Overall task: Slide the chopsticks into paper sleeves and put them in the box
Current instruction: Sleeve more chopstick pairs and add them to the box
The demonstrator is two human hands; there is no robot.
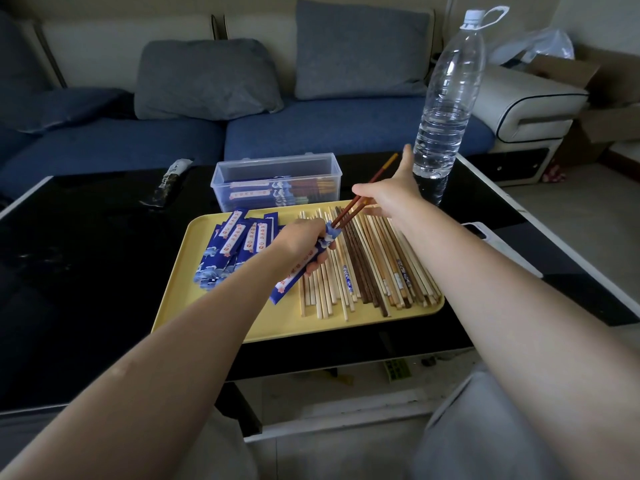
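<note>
From the head view I see my left hand (303,239) curled around a blue paper sleeve (298,271), which has a white wave pattern at its mouth and a pale label strip with red characters too small for me to read. My right hand (384,195) pinches a pair of dark red-brown chopsticks (356,202); their tips touch the mouth of the sleeve and their upper ends point toward 1 o'clock.

Both hands are above a yellow tray (214,306) on the black worktop (86,271). On the tray, loose chopsticks (374,271), pale and dark wood, lie at 3 o'clock of the left hand; a pile of empty sleeves (235,244) lies at 9 o'clock.

A clear plastic box (277,181) stands at 12 o'clock behind the tray, with sleeved pairs inside. A water bottle (446,98) stands at 2 o'clock.
</note>
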